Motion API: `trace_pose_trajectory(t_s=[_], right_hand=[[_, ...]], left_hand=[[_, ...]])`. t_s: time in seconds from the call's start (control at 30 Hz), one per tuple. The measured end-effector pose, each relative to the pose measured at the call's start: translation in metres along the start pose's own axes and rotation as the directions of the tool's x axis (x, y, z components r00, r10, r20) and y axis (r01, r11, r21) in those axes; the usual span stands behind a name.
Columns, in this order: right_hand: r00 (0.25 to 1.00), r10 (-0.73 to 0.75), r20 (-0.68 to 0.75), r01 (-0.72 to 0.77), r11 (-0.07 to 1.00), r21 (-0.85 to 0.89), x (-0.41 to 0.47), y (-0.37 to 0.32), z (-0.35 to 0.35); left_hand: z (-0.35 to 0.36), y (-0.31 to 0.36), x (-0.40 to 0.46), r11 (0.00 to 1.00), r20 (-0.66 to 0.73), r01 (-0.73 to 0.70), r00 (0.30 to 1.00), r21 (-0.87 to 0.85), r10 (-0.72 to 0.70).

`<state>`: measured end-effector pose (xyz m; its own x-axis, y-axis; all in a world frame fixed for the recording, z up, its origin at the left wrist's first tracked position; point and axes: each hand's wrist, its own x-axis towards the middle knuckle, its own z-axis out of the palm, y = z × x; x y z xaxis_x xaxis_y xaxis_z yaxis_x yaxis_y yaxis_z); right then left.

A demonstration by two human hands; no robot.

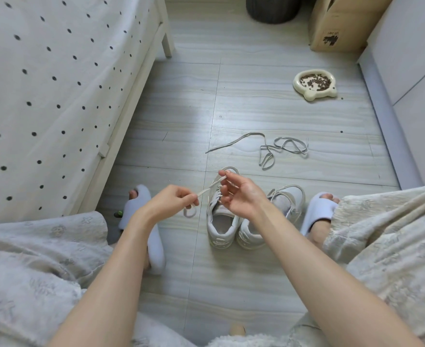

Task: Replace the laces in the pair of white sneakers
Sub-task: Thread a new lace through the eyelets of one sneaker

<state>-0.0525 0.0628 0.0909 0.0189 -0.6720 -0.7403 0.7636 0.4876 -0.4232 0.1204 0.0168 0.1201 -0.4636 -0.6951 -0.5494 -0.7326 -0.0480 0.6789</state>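
Two white sneakers stand side by side on the floor between my feet, the left sneaker (220,221) and the right sneaker (281,204). A pale lace (207,190) runs taut above the left sneaker between my two hands. My left hand (171,200) grips one stretch of it, with a loop hanging below the fingers. My right hand (239,194) pinches the lace's far end at the fingertips, over the sneaker's toe. A second loose lace (269,149) lies tangled on the floor beyond the sneakers.
A bed with a dotted sheet (51,96) fills the left side. A pet food bowl (315,83), a cardboard box (339,23) and a dark round basket (273,8) stand farther back. A white cabinet (412,71) lines the right. My feet wear pale slippers (319,211).
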Motion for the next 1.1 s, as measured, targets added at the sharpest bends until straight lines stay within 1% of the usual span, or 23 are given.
trace_pose_trajectory(t_s=[0.13,0.2,0.23,0.37,0.43,0.53,0.63,0.73,0.87,0.93,1.03,1.1], right_hand=[[0.998,-0.070,0.006,0.070,0.983,-0.173,-0.008,0.000,0.003],[0.997,-0.072,0.030,0.076,0.982,-0.175,-0.010,0.003,0.005],[0.997,-0.071,0.034,0.075,0.988,-0.137,-0.010,0.003,0.006],[0.995,-0.100,0.002,0.099,0.988,0.120,-0.008,-0.006,0.002],[0.992,-0.123,-0.013,0.123,0.975,0.187,-0.008,-0.011,0.000],[0.991,-0.131,-0.019,0.132,0.966,0.222,-0.008,-0.014,-0.002],[0.991,-0.135,-0.017,0.135,0.961,0.240,-0.008,-0.015,-0.004],[0.991,-0.135,-0.011,0.133,0.954,0.270,-0.010,-0.018,-0.003],[0.988,-0.139,-0.074,0.155,0.932,0.328,-0.008,-0.024,-0.006],[0.982,-0.145,-0.118,0.179,0.914,0.363,-0.006,-0.029,-0.010],[0.974,-0.153,-0.166,0.203,0.915,0.347,-0.002,-0.035,-0.012],[0.969,-0.154,-0.192,0.209,0.926,0.313,-0.001,-0.038,-0.012]], left_hand=[[0.002,-0.003,0.001,0.997,0.009,0.009,1.000,-0.074,-0.008],[0.008,-0.008,0.003,0.998,-0.002,0.015,1.000,-0.056,-0.015],[0.010,-0.011,0.003,0.999,0.003,0.023,1.000,-0.039,-0.023],[0.016,-0.021,0.006,0.999,0.057,0.040,0.998,-0.019,-0.038],[0.019,-0.028,0.008,0.998,0.050,0.060,0.997,-0.035,-0.058],[0.023,-0.035,0.011,0.995,0.025,0.082,0.996,-0.057,-0.081],[0.025,-0.037,0.012,0.988,-0.036,0.088,0.995,-0.123,-0.093],[0.030,-0.037,0.014,0.980,-0.055,0.086,0.994,-0.182,-0.097],[0.041,-0.028,0.016,0.963,-0.096,0.086,0.989,-0.254,-0.113],[0.045,-0.023,0.015,0.976,-0.126,0.015,0.991,-0.218,-0.044],[0.050,-0.026,0.015,0.989,-0.189,-0.146,0.971,0.003,0.144],[0.051,-0.029,0.016,0.983,-0.285,-0.159,0.942,0.090,0.178]])
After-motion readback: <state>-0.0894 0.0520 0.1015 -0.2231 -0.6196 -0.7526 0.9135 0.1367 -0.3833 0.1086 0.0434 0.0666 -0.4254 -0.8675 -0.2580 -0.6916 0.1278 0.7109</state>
